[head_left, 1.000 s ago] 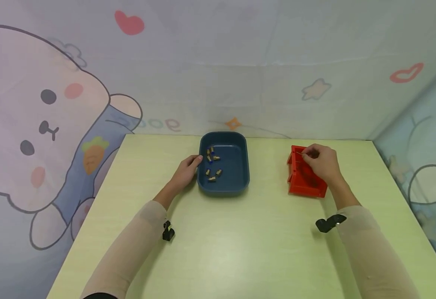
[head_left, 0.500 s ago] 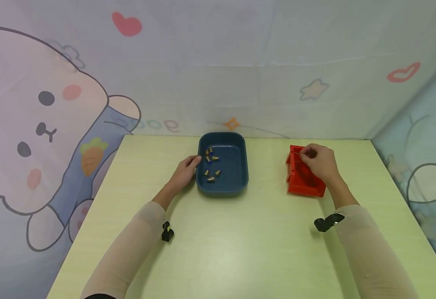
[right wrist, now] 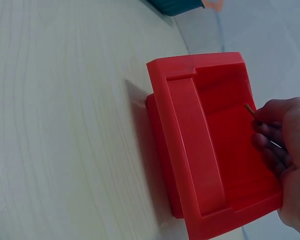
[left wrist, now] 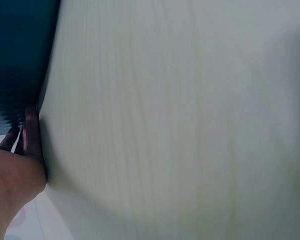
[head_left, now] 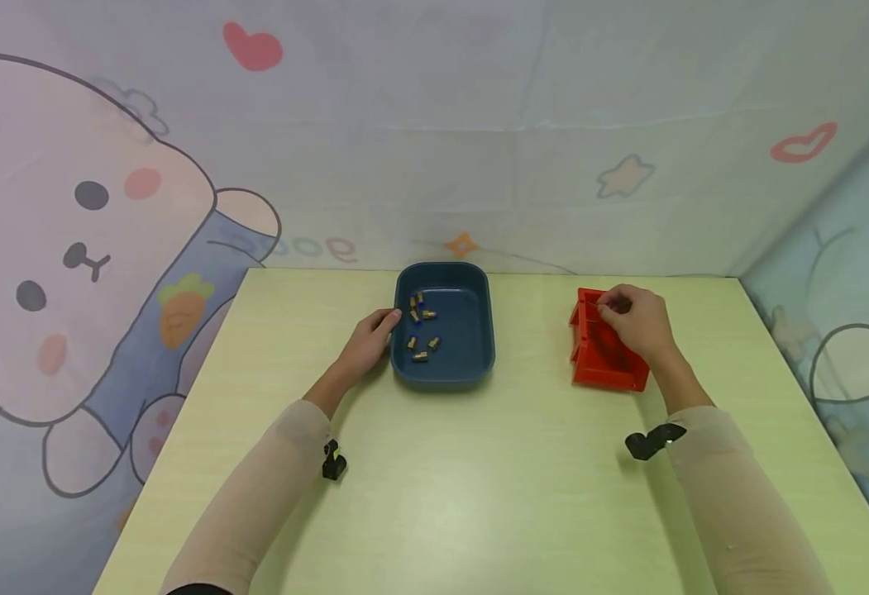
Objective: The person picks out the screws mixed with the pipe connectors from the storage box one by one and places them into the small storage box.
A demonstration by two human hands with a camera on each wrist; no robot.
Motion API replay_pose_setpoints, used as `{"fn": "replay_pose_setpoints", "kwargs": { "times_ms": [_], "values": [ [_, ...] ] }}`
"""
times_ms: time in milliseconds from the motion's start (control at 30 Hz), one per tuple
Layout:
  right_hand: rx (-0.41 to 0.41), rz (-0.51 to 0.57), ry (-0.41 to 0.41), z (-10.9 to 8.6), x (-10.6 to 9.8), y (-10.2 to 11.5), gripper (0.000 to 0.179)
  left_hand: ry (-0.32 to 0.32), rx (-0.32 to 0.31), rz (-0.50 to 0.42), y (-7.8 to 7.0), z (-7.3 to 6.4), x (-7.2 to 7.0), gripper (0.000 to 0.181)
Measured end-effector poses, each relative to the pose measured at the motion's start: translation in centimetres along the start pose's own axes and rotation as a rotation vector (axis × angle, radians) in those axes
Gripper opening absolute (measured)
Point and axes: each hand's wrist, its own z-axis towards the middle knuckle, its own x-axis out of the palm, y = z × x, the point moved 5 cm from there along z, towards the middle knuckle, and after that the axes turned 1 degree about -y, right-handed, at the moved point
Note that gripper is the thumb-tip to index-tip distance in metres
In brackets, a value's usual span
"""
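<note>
My left hand [head_left: 363,345] holds the left wall of a dark blue plastic tray [head_left: 471,378], thumb over its rim. In the left wrist view the fingers [left wrist: 33,135] lie against the tray's outer side. Several small brass fittings [head_left: 420,357], some with blue ends, lie in the tray's left half. Over on the right, my right hand [head_left: 641,324] reaches inside a red plastic parts bin [head_left: 605,379]. Between its thumb and fingertip it pinches a thin, brass-coloured, screw-like piece [right wrist: 249,109]. The bin's right side is partly hidden behind the hand.
Both containers stand on a pale wood-grain table [head_left: 464,487], with a gap between them. Behind the table's back edge hangs a printed cloth [head_left: 434,165]. A black wrist camera [head_left: 653,441] sits on the right sleeve, another [head_left: 334,460] on the left.
Both hands stay in nearly the same places. The thin piece in my right fingers shifts slightly in angle; the head view has drifted a little.
</note>
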Motion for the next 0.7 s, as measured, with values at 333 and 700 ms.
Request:
{"fn": "replay_pose_setpoints", "kwargs": {
  "times_ms": [333,700],
  "values": [
    [-0.002,0.004,0.009,0.1,0.0,0.1,0.017,-0.023,0.009,-0.031,3.3,2.3,0.0,0.066],
    [-0.006,0.000,0.047,-0.1,-0.5,0.5,0.016,-0.049,0.053,-0.019,3.4,2.4,0.2,0.071]
  ]
}}
